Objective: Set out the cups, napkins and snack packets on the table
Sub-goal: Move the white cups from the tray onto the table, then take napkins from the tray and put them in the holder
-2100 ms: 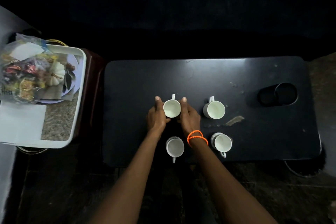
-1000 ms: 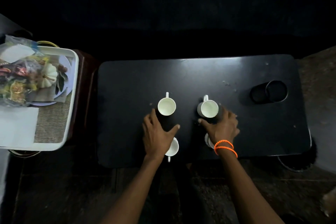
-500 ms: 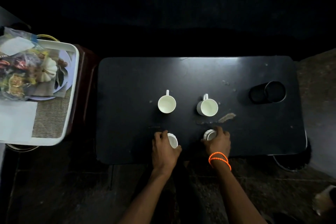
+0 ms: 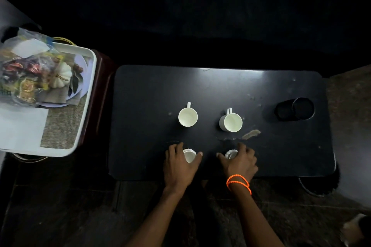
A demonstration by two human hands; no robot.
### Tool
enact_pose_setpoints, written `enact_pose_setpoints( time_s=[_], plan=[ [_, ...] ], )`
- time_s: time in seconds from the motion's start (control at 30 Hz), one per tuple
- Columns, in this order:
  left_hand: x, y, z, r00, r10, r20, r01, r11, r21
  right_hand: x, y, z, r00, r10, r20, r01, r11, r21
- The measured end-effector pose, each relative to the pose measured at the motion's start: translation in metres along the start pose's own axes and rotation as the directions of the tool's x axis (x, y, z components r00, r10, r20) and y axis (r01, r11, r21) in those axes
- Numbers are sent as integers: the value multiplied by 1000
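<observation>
Four white cups stand upright on the dark surface (image 4: 152, 106) — the two far cups (image 4: 188, 116) (image 4: 230, 122) point their handles away from the person. The left hand (image 4: 178, 163) closes its grip round the near left cup (image 4: 189, 154), the right hand (image 4: 240, 161) round the near right cup (image 4: 231, 154) — their handles hidden. Napkins (image 4: 22, 126) and snack packets (image 4: 26, 78) lie on the tray (image 4: 88, 94) at left.

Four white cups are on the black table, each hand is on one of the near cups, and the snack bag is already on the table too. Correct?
Not quite. The head view shows the snack bag on the white tray left of the black table, not on it. The rest holds: two far cups stand free, the left hand and right hand are each on a near cup.
</observation>
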State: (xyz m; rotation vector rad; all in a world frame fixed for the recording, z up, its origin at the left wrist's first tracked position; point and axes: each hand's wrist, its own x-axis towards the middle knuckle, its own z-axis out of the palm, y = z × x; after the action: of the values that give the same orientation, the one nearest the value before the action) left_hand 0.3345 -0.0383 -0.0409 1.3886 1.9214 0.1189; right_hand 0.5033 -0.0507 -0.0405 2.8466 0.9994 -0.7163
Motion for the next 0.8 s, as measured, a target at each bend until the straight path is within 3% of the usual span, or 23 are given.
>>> enact_pose_setpoints(
  time_s=[0.1, 0.3, 0.57, 0.67, 0.8],
  plan=[
    [9, -7, -15, 998, 15, -61, -17, 1000, -26, -10, -19, -2, 994, -57, -95, 52, 997, -50],
    [33, -22, -56, 988, -63, -142, 52, 995, -82, -36, -78, -5, 985, -121, -126, 111, 990, -85],
    [59, -77, -130, 922, -140, -362, 54, 970, -238, -84, -190, 14, 912, -411, -16, 407, 908, -104],
    [70, -111, -167, 856, -169, -489, 30, 960, -279, -106, -238, 35, 767, -637, 81, 633, 771, 66],
    [83, -162, -219, 750, -213, -626, 27, 956, -292, -143, -304, 68, 437, -872, 223, 847, 482, 224]
  ],
)
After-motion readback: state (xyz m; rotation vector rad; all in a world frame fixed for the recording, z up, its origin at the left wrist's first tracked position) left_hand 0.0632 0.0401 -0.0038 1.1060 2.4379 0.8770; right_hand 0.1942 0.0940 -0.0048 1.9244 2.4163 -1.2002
